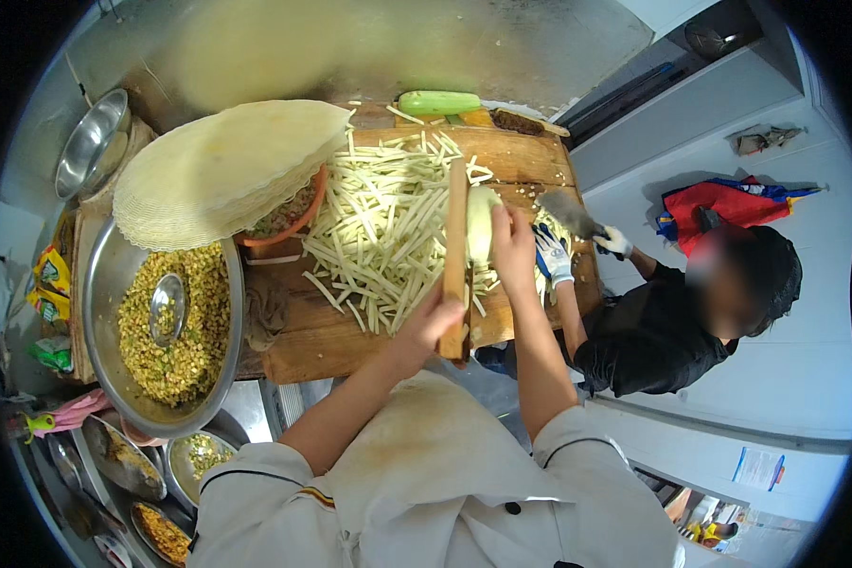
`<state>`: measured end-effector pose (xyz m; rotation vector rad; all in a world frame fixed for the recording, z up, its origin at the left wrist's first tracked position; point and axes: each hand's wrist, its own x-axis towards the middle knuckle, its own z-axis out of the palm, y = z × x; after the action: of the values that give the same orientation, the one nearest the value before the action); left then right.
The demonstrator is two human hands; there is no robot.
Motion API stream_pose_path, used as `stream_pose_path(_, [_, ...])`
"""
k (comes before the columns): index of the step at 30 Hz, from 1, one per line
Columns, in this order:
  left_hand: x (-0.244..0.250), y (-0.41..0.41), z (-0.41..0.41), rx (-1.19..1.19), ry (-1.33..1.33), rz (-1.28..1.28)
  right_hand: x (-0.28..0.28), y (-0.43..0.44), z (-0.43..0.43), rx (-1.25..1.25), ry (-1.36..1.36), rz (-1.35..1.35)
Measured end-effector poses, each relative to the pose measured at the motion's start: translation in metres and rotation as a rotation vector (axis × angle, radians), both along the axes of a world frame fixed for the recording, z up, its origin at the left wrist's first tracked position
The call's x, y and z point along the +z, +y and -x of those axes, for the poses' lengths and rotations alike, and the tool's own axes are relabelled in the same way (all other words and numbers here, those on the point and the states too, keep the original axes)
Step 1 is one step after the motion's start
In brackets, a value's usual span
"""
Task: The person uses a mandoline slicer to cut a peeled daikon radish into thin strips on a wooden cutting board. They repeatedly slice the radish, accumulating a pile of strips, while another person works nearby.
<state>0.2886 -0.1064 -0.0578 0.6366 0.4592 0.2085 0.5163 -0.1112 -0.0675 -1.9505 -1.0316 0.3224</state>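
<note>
My left hand (437, 319) grips the near end of a wooden board grater (456, 263), which is tilted on its edge over the cutting board. My right hand (512, 245) holds a peeled pale green squash (481, 224) against the grater's right side. A large heap of pale green vegetable strips (380, 227) lies to the left of the grater and partly under it. The face of the grater where the squash touches it is hidden from this view.
On the right a co-worker's gloved hands (554, 259) hold a cleaver (566, 213) over chopped pieces. Stacked thin round sheets (227, 167) rest over an orange bowl (284, 238). A steel basin (234, 341) of diced filling stands left. A whole green squash (439, 102) lies at the back.
</note>
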Motion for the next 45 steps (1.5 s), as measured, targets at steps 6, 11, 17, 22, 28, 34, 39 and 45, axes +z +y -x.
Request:
stream_pose_path(6, [-0.035, 0.033, 0.011, 0.212, -0.254, 0.155, 0.019, -0.059, 0.073, 0.281, -0.032, 0.192])
stream_pose_path(11, [-0.024, -0.015, -0.011, 0.171, 0.057, -0.224, -0.013, 0.026, -0.019, -0.025, -0.059, 0.083])
stream_pose_path(17, [-0.022, 0.035, 0.017, 0.166, -0.116, 0.066, 0.013, -0.042, 0.082, 0.256, -0.202, 0.232])
stream_pose_path(22, [-0.002, -0.008, -0.004, 0.249, 0.079, -0.097, -0.005, 0.041, -0.007, 0.009, -0.052, 0.228])
stream_pose_path(28, [-0.031, 0.031, 0.011, 0.215, -0.091, 0.136, 0.011, -0.01, 0.082, 0.155, -0.005, 0.233])
stream_pose_path(34, [0.0, 0.02, 0.002, 0.285, -0.009, -0.019, 0.019, 0.015, 0.057, 0.089, 0.105, 0.331])
stream_pose_path(39, [-0.024, 0.017, 0.007, 0.165, -0.011, 0.109, -0.003, 0.012, 0.068, 0.026, -0.051, 0.245])
stream_pose_path(45, [-0.03, 0.019, 0.003, 0.335, -0.062, 0.018, 0.007, -0.005, 0.076, 0.12, -0.032, 0.325])
